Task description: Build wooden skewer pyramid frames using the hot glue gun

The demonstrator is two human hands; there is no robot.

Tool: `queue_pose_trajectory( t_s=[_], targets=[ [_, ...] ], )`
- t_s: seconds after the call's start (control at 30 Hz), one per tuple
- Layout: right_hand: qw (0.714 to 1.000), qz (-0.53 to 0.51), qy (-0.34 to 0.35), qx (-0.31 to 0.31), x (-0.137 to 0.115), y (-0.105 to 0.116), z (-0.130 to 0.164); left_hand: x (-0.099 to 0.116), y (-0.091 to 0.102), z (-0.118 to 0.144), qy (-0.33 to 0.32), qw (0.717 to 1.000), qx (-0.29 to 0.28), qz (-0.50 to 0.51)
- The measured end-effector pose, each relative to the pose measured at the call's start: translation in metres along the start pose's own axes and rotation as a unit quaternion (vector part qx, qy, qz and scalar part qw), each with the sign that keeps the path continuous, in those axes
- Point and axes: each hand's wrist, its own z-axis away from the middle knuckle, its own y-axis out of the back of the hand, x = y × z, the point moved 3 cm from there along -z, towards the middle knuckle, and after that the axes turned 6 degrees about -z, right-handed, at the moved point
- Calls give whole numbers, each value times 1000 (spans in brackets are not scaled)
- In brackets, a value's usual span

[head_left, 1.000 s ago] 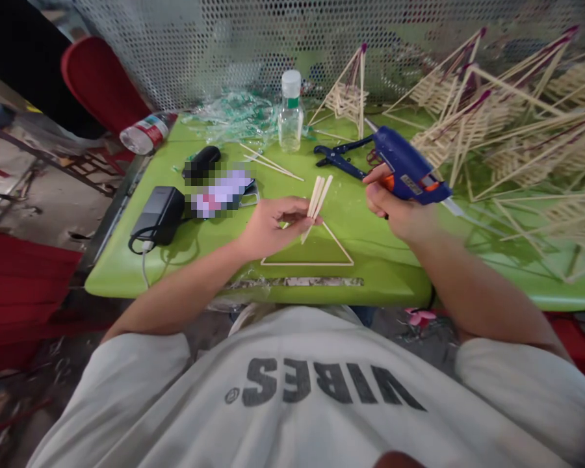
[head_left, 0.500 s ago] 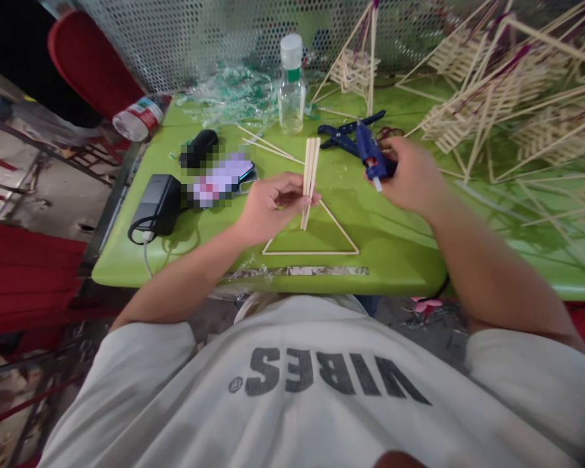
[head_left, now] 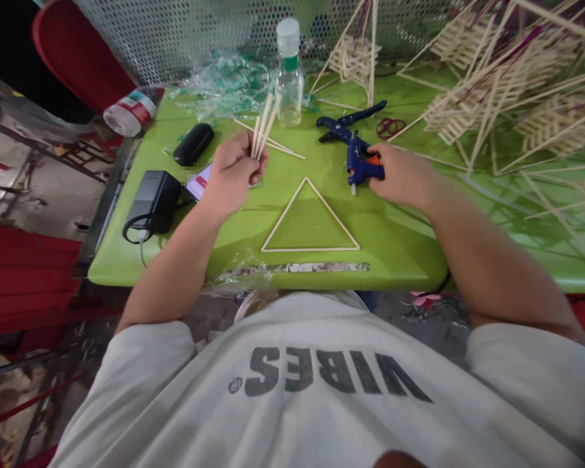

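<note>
From here I'm seeing the pale wooden-stick triangle [head_left: 312, 249] lying flat mid-frame, below and between both hands, neither clearly nearer, its base running left-right, apex pointing up-frame. The left hand [head_left: 234, 170] is pinching slim pale wooden sticks [head_left: 264, 127], left of the apex; the right [head_left: 400, 173] is gripping a blue plastic glue gun [head_left: 359, 168].

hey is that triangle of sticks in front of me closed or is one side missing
Closed: the stick triangle has all three sides, their ends meeting at each corner. Whether they're glued, I cannot tell.
</note>
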Motion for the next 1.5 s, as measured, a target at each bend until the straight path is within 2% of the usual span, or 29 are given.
queue_pose_trajectory(
  t_s=[0.1,0.2,0.3,0.37,0.43,0.53,0.7,0.83,1.2,1.5],
  targets=[
    [999,36,29,12,-7,10,8,-5,2,-1,10,997,-37,-61],
    [996,47,77,8,-25,23,28,-6,-3,5,-6,989,-56,-136],
    [992,5,101,-82,-50,27,55,-4,-14,12,-17,969,-90,-230],
    [982,-26,116,-149,-68,24,74,-1,-21,15,-4,949,-133,-285],
    [972,-19,152,-179,-85,19,88,2,-28,16,23,931,-174,-321],
    [961,18,202,-187,-99,7,101,8,-33,15,52,916,-204,-341],
    [945,69,214,-239,-108,-11,108,15,-38,15,84,917,-223,-320],
    [933,107,199,-279,-116,-16,112,19,-40,17,94,913,-235,-321],
    [937,125,180,-273,-114,-22,109,17,-44,19,72,910,-209,-350],
    [936,122,173,-282,-115,-21,106,15,-46,17,84,902,-201,-372]
  ],
)
